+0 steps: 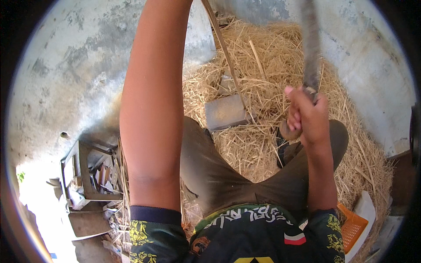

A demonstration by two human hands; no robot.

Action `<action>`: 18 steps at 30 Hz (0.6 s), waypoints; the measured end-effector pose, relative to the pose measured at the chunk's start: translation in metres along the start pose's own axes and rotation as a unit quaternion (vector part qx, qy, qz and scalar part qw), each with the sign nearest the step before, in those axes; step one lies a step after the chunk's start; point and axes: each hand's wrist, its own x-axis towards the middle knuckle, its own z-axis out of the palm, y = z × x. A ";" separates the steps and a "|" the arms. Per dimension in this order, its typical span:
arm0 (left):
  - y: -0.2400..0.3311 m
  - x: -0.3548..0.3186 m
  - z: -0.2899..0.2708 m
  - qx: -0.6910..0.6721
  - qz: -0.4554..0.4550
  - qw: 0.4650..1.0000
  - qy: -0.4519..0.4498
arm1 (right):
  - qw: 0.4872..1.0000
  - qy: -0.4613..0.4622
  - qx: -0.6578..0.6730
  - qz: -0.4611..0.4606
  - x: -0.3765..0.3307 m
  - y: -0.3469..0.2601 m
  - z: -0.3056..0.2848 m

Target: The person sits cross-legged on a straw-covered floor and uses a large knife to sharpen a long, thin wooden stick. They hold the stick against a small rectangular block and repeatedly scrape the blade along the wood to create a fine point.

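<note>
Straw (pixel 263 65) lies in one dry, tangled golden heap over rough grey concrete. One thin bamboo strip (pixel 224 50) slants down onto one flat grey block (pixel 224 112). Right hand (pixel 307 115) is clenched around one long dark blade's (pixel 310 44) rounded wooden handle, raised above the knees. Left hand is out of frame; its grip cannot be told.

Straw-strewn concrete yard in hard daylight

A stained grey concrete floor (pixel 74 74) spreads left and far, with a wide heap of dry straw (pixel 263 65) over the middle and right. A grey block (pixel 224 112) lies in the straw. Near left stands a wooden crate (pixel 85 173) full of scraps; near right, an orange plastic basket (pixel 353 228).
</note>
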 end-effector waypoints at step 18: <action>-0.022 0.006 0.032 -0.049 -0.004 0.999 -0.004 | 0.998 0.044 0.039 -0.031 0.036 0.045 0.010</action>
